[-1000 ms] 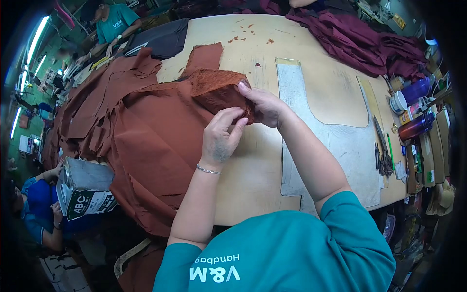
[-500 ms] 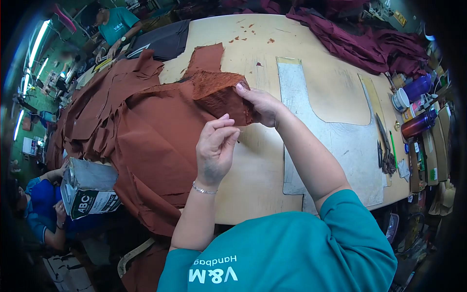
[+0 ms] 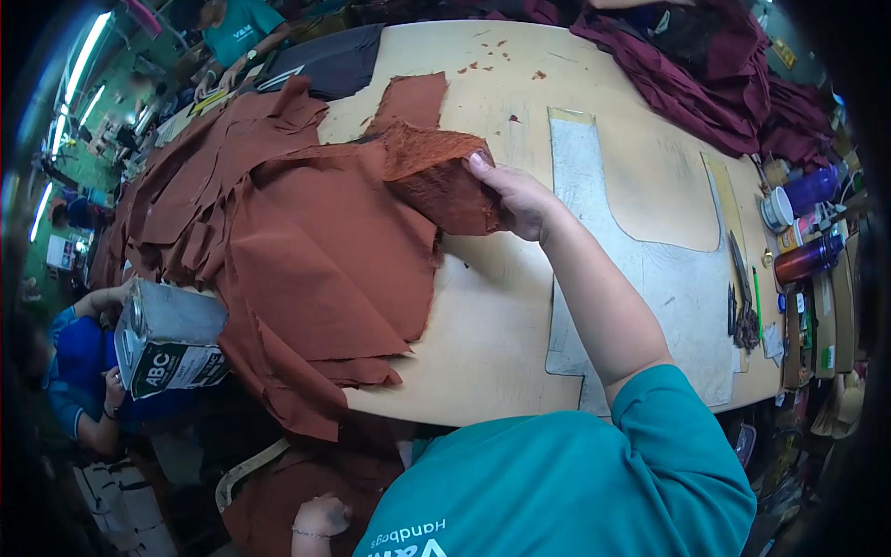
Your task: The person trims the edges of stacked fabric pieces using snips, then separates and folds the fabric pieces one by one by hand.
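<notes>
My right hand [image 3: 522, 201] grips the turned-up edge of a rust-brown leather piece [image 3: 339, 251], thumb on top and other fingers mostly hidden. The folded-back part shows its rough, fuzzy underside. The rest of the piece spreads over the table to the left and hangs past the front edge. My left hand [image 3: 325, 513], with a bracelet at the wrist, is down below the table edge beside more brown leather [image 3: 269, 506]. Its fingers look curled; whatever they hold, if anything, is hidden.
A grey cutting template [image 3: 640, 278] lies on the table [image 3: 492, 334], with scissors [image 3: 739, 269] and a green pencil [image 3: 755, 302] at right. Burgundy leather [image 3: 668, 84] lies at the back. An ABC can [image 3: 172, 339] stands left, beside a seated person; another works at the far left.
My left hand has dropped from beside the folded leather to below the table edge. The right hand still holds the leather. The view has shifted slightly, and an arm appears at the top right.
</notes>
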Demonstrator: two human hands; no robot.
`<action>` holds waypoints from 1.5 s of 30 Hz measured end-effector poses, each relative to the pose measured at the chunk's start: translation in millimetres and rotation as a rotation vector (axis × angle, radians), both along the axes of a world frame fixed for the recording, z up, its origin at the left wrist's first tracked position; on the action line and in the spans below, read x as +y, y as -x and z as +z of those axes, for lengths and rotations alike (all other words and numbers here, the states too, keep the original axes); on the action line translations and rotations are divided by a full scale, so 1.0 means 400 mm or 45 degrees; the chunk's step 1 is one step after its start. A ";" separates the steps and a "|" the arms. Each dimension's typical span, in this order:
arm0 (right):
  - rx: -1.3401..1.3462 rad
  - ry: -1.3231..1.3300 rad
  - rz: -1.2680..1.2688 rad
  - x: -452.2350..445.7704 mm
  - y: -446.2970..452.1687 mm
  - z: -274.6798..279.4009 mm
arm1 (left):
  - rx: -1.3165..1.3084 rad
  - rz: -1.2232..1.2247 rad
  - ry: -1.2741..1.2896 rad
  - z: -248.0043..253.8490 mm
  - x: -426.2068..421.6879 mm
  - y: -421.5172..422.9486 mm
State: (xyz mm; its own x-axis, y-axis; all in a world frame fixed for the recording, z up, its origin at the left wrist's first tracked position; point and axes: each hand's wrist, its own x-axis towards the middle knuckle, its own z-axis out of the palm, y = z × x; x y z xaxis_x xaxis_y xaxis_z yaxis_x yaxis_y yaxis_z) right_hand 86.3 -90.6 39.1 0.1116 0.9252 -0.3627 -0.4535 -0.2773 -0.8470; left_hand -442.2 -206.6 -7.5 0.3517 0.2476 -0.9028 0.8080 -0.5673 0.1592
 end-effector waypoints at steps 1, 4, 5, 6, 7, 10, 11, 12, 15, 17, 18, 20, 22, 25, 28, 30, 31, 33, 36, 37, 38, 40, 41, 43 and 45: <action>-0.009 -0.004 -0.003 -0.001 0.002 -0.003 | -0.296 0.103 0.069 0.019 -0.003 -0.017; -0.039 -0.022 -0.021 -0.008 0.017 -0.005 | -0.972 0.389 -0.385 0.164 0.055 -0.285; -0.044 -0.033 -0.039 -0.011 0.023 -0.005 | -1.208 0.478 -0.440 0.184 0.086 -0.367; -0.065 -0.011 -0.023 -0.013 0.029 -0.006 | -1.456 0.475 -0.516 0.185 0.117 -0.438; -0.086 0.010 -0.015 -0.016 0.034 -0.007 | -1.783 0.521 -0.508 0.165 0.156 -0.516; -0.127 0.038 -0.028 -0.033 0.057 0.018 | -2.035 0.609 -0.652 0.143 0.244 -0.746; -0.139 0.044 -0.036 -0.036 0.066 0.029 | -2.032 0.555 -0.717 0.147 0.266 -0.802; -0.148 0.071 -0.060 -0.039 0.071 0.039 | -1.998 0.486 -0.798 0.134 0.291 -0.845; -0.096 -0.002 -0.064 -0.030 0.063 0.013 | -1.978 0.434 -0.860 0.105 0.337 -0.914; -0.082 0.000 -0.079 -0.035 0.062 0.020 | -1.955 0.553 -0.772 0.092 0.349 -0.921; -0.088 0.012 -0.078 -0.035 0.061 0.020 | -1.938 0.660 -0.703 0.090 0.349 -0.919; -0.092 0.025 -0.050 -0.034 0.059 0.021 | -1.870 0.702 -0.630 0.099 0.351 -0.910; -0.082 0.021 -0.009 -0.034 0.056 0.020 | -1.833 0.748 -0.556 0.094 0.358 -0.901; -0.063 0.011 -0.012 -0.035 0.054 0.014 | -1.836 0.782 -0.449 0.064 0.373 -0.899; -0.058 -0.004 -0.010 -0.037 0.052 0.009 | -1.867 0.843 -0.340 0.047 0.374 -0.901; -0.053 -0.001 -0.021 -0.039 0.054 0.012 | -1.891 0.949 -0.187 0.040 0.373 -0.900; -0.052 -0.001 -0.020 -0.039 0.055 0.014 | -1.872 0.966 -0.163 0.038 0.374 -0.897; -0.047 -0.001 -0.047 -0.033 0.056 0.001 | -1.833 1.008 -0.123 0.037 0.377 -0.890; -0.043 0.005 -0.009 -0.030 0.052 -0.006 | -1.916 0.965 -0.205 0.038 0.377 -0.888; -0.043 0.008 0.014 -0.031 0.049 -0.007 | -1.918 0.888 -0.318 0.050 0.372 -0.888; -0.054 -0.050 -0.005 -0.031 0.050 -0.014 | -1.917 0.809 -0.429 0.072 0.365 -0.889; -0.080 -0.166 -0.042 -0.030 0.054 -0.026 | -1.975 0.707 -0.618 0.083 0.369 -0.894; -0.269 -0.218 -0.011 -0.035 0.055 -0.023 | -2.037 0.685 -0.698 0.088 0.374 -0.899; -0.645 -0.317 0.055 -0.051 0.061 -0.015 | -2.101 1.041 -0.139 0.087 0.383 -0.903; -0.982 -0.345 -0.142 -0.039 0.055 -0.035 | -2.063 1.089 -0.141 0.084 0.394 -0.885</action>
